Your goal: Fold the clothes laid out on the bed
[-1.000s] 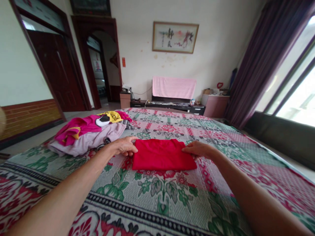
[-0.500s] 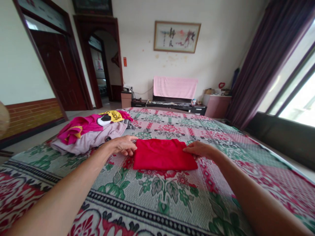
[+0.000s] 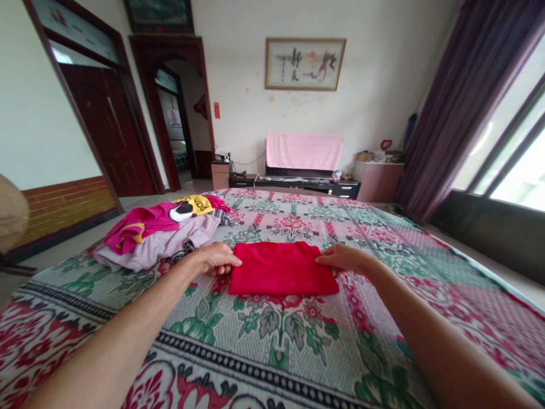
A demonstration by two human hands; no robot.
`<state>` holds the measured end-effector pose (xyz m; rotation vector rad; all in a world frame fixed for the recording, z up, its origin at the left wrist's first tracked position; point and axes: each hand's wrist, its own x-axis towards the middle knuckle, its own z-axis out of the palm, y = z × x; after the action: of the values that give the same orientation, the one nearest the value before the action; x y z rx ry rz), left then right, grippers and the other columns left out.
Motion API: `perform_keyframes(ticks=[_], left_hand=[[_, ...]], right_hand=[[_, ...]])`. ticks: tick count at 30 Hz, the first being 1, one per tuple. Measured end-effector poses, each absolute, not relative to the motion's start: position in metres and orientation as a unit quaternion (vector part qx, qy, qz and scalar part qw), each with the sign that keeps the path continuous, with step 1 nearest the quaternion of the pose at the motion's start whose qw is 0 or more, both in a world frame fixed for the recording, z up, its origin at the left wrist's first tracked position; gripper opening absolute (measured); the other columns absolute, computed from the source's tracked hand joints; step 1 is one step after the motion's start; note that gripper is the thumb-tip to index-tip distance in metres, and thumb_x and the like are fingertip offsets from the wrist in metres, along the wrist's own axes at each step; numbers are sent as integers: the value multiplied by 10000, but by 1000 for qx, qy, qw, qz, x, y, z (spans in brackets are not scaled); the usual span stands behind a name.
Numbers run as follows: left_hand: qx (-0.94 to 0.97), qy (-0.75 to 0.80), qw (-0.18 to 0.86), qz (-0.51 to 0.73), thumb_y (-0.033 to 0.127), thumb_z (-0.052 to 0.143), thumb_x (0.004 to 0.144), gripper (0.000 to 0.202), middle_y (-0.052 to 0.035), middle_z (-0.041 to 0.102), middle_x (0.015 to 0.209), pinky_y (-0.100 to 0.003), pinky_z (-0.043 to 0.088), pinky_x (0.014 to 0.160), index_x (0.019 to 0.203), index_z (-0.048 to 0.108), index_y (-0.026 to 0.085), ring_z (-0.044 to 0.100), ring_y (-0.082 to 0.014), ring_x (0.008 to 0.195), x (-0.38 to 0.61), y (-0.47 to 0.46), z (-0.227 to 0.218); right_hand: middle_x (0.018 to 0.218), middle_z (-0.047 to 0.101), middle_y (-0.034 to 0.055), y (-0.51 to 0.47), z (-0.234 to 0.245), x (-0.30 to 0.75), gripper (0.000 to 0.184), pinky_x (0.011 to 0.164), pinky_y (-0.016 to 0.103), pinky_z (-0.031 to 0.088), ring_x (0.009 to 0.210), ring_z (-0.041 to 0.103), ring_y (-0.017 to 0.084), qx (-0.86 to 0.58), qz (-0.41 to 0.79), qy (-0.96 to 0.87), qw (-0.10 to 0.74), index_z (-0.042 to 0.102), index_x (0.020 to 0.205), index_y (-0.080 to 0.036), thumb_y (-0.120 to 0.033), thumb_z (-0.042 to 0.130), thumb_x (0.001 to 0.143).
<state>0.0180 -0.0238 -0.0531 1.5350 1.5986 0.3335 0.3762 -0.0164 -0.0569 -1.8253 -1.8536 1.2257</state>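
Observation:
A folded red cloth [image 3: 281,268] lies flat on the flowered bedspread [image 3: 281,335] in the middle of the view. My left hand [image 3: 217,258] rests at its left edge, fingers curled and pinching the cloth's border. At the right edge my right hand [image 3: 343,258] does the same, fingers together on the fabric. Both forearms reach in from the bottom corners.
A heap of pink, lilac and yellow clothes [image 3: 162,233] lies on the bed to the left of my left hand. Beyond the bed stand a low dark cabinet [image 3: 293,183] with a pink towel [image 3: 304,150], a doorway on the left and dark curtains [image 3: 447,113] on the right.
Both hands stay at the red cloth's two side edges. The left hand's fingers have slid slightly onto the cloth. The view has shifted a little.

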Motion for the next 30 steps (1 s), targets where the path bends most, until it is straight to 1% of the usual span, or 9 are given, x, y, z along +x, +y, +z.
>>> perform_keyframes(ticks=[3,6,11,13,18,23,25,28,30], left_hand=[[610,611,477,167,388,696,592,270,29,548,474,-202,262,402,614,541,167,444,-79,397,14,-20,-55],[606,586,503,192,397,703,591,282,27,558,487,-195,266,416,646,554,165,482,-87,435,9,-17,-56],[558,574,566,196,408,764,549,340,36,570,517,-189,245,407,683,574,161,481,-76,432,7,-16,-55],[543,580,574,197,402,786,523,361,35,576,526,-188,253,409,697,586,157,487,-75,437,8,-16,-55],[551,592,554,198,374,785,491,353,22,577,505,-190,266,404,660,573,149,496,-86,433,11,-17,-59],[578,627,488,188,349,717,540,274,16,553,439,-191,252,391,628,538,160,462,-88,385,18,-19,-64],[589,629,473,184,345,697,553,253,14,550,433,-190,248,386,631,541,161,456,-90,380,20,-19,-65],[586,627,476,191,351,707,536,269,20,544,442,-181,253,386,640,547,163,461,-89,398,20,-18,-66],[579,627,485,194,360,726,515,296,24,543,454,-171,254,387,643,542,166,464,-86,411,18,-16,-68]], right_hand=[[488,574,-11,-14,-58,377,256,447,202,445,414,519,80,-625,423,-641,141,583,639,-171,-355,645,806],[508,586,-9,-12,-60,378,240,461,198,458,430,529,77,-619,427,-641,150,604,661,-167,-352,645,809],[490,570,-11,-18,-56,376,270,458,193,458,428,518,73,-628,430,-629,160,599,637,-166,-358,635,822],[484,560,-12,-21,-53,373,294,457,194,454,425,509,71,-631,431,-623,168,589,616,-165,-356,616,837],[450,522,-31,-22,-54,367,260,409,183,387,405,471,66,-649,406,-617,182,583,601,-166,-308,635,812],[481,543,-35,-10,-71,366,204,398,174,334,414,451,58,-646,387,-616,230,599,636,-171,-316,647,772],[464,525,-38,-6,-77,365,205,388,173,288,402,423,52,-651,378,-611,245,587,624,-169,-314,645,757],[432,485,-48,-5,-83,362,188,385,190,228,386,382,55,-672,346,-608,243,589,620,-167,-310,644,729],[460,511,-43,-9,-84,360,157,409,198,248,418,423,70,-689,313,-611,231,626,659,-169,-311,625,727]])
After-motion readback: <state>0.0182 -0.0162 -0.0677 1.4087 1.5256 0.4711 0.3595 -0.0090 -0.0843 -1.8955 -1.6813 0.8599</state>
